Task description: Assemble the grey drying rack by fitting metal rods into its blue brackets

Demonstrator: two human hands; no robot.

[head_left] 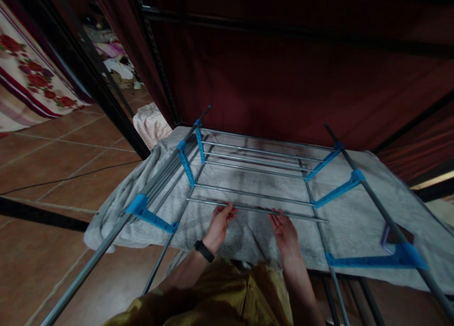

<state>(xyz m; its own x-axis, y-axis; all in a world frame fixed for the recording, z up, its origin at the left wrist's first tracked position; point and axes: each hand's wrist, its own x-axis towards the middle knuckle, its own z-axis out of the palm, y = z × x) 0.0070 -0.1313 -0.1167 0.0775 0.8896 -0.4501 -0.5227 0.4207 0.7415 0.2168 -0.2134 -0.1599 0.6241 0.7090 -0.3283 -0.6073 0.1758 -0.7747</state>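
A metal drying rack with blue plastic brackets [186, 164] lies over a grey towel [354, 217] on the floor. A loose grey metal rod [255, 209] lies across the rack's near end. My left hand [220, 224] grips this rod from below, fingers curled round it near its left part. My right hand [283, 231] is also on the rod, fingers bent over it toward the right. A black band sits on my left wrist [204, 250]. Several fixed rods [253, 161] run parallel farther back.
A dark red curtain [283, 71] on a black frame hangs behind the rack. Brown floor tiles [60, 165] spread to the left, with a floral fabric [31, 75] and a pale cloth bundle [152, 123] there. Long side poles [393, 227] flank my arms.
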